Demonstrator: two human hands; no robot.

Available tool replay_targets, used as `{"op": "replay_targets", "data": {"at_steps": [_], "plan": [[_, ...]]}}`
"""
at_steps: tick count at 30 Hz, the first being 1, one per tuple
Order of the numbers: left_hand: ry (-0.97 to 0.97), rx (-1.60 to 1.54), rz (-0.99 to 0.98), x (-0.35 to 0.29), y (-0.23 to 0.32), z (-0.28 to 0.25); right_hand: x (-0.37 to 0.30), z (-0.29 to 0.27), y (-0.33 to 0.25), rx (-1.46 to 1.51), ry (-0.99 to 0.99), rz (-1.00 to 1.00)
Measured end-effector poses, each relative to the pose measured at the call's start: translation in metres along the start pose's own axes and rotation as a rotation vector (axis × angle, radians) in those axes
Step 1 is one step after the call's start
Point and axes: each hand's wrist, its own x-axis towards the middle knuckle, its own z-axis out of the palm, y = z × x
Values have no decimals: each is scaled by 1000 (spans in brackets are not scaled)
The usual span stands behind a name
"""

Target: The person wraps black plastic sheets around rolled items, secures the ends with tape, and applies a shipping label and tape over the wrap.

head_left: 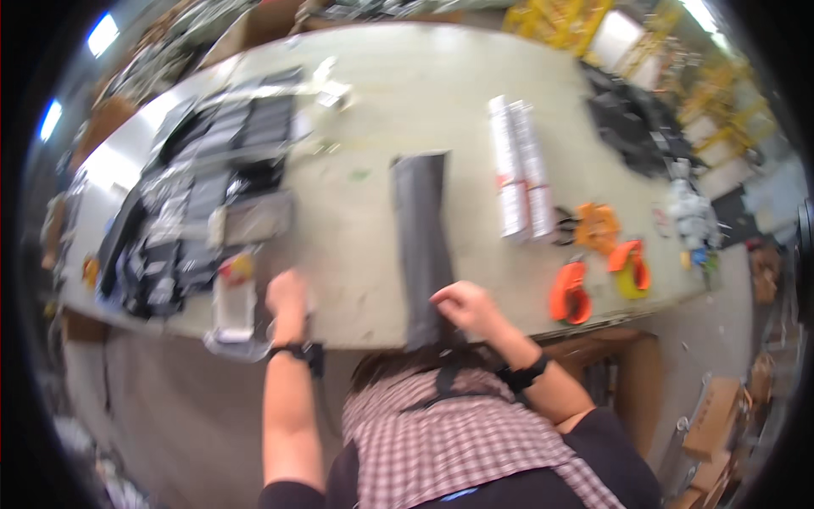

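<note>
A long dark grey folded fabric piece (421, 229) lies lengthwise in front of me on the pale table (373, 110). At its right edge, near the close end, is my right hand (471, 307), fingers partly spread and fingertips against or just over the cloth. My left hand (288, 297) is at the table's near edge, left of the fabric, blurred by motion. Beside it stands a clear plastic container (234, 297) with something red and yellow at its top. I cannot make out whether the left fingers hold anything.
Dark packs in clear plastic (203, 195) cover the table's left. To the right lie silvery-white rolls (519, 170), an orange tape roll (570, 293), another orange-and-yellow one (630, 270) and an orange item (597, 227). Black material (632, 119) lies far right; cardboard boxes (712, 416) stand on the floor.
</note>
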Motion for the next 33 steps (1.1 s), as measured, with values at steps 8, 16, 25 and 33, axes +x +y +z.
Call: {"op": "replay_targets", "data": {"at_steps": [8, 16, 25, 33], "plan": [[320, -407, 174, -46, 69, -114, -1, 4, -21, 143, -91, 46], [-535, -1416, 187, -89, 156, -89, 24, 45, -34, 1130, -238, 388], [-160, -1307, 221, -107, 142, -93, 19, 24, -27, 723, 75, 417], [-720, -1547, 14, -124, 149, -95, 20, 27, -32, 460, 243, 257]]}}
